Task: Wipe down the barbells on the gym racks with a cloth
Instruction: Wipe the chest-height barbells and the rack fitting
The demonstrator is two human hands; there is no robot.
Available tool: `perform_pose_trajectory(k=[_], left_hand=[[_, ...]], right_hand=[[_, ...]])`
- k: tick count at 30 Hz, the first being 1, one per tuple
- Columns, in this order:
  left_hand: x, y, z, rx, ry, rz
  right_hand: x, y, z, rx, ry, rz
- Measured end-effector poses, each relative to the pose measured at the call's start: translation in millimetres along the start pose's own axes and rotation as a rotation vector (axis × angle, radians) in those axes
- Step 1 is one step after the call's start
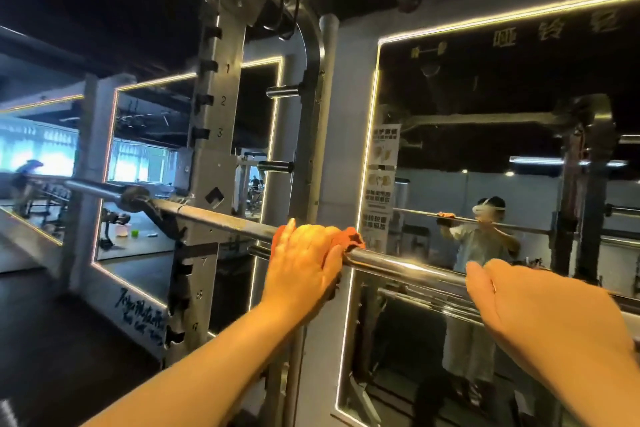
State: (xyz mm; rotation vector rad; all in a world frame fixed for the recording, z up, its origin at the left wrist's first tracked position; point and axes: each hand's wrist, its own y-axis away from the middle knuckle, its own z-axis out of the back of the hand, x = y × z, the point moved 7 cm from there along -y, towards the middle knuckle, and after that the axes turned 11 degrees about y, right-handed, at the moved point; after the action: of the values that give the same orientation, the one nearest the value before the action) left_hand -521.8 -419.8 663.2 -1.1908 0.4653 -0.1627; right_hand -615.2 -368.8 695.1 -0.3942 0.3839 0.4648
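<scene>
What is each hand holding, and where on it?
The left hand grips an orange cloth wrapped over the barbell, just right of the rack upright. The right hand lies over the bare bar further along; whether its fingers close cannot be told.

Left grip [306,258], right grip [543,312]: both curled.

Two big wall mirrors, one to the left [149,166] and one to the right [519,114], are each edged with a glowing light strip [372,135]. Printed notices [381,184] hang on the grey wall between them, with large characters [554,28] above the right mirror. Scrawled dark lettering [142,312] runs under the left one. In its reflection, a green cup [135,233] sits near a pale bucket [123,229] on the floor, with bright windows [138,166] beyond.
</scene>
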Motion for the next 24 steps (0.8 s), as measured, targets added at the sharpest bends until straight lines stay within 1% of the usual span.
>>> perform_pose_trajectory(k=[1,2,3,4,5,6,7,8,9,10,12,14,16,18,19,21,23,24], left_hand=[[12,-1,4,-0.024,0.008,0.017],[27,-4,10,-0.049,-0.021,0.020],[40,-6,14,-0.058,-0.061,0.052],[51,-8,15,-0.069,-0.099,0.088],[57,-10,13,-0.068,-0.071,0.157],[56,-13,12,-0.112,-0.027,0.190],[51,-15,14,-0.180,0.011,0.225],[46,-15,15,-0.235,0.036,0.268],[37,-15,14,-0.257,0.039,0.279],[28,-14,11,-0.252,0.039,0.272],[11,-7,6,-0.197,0.112,0.205],[9,0,4,-0.103,0.154,0.112],[15,0,8,0.022,0.079,-0.018],[31,-7,22,0.127,0.025,-0.110],[48,-12,32,0.144,0.002,-0.114],[94,-22,51,0.147,-0.096,-0.044],[136,-28,65,0.098,-0.188,0.048],[149,-31,67,0.052,-0.177,0.106]], right_hand=[[-89,40,-81,-0.057,0.217,0.060],[-127,41,-104,-0.229,0.369,0.069],[-150,42,-80,-0.207,0.425,-0.089],[-165,43,-93,-0.182,0.305,-0.179],[-168,37,-88,-0.339,0.193,-0.148],[-165,30,-87,-0.397,0.125,-0.166],[-160,22,-97,-0.349,0.115,-0.135],[-165,19,-100,-0.306,-0.001,-0.144],[-175,12,-103,-0.244,-0.033,-0.176],[-180,6,-99,-0.239,-0.074,-0.187],[-159,-11,-93,-0.140,0.017,-0.179],[-124,-29,-77,-0.156,0.147,-0.098],[-89,-41,-68,-0.211,0.143,-0.070],[-56,-44,-47,-0.288,0.263,-0.028],[-45,-45,-42,-0.300,0.266,-0.033],[-37,-49,-41,-0.248,0.356,0.006],[-37,-51,-37,-0.198,0.372,0.014],[-35,-50,-33,-0.193,0.366,0.012]])
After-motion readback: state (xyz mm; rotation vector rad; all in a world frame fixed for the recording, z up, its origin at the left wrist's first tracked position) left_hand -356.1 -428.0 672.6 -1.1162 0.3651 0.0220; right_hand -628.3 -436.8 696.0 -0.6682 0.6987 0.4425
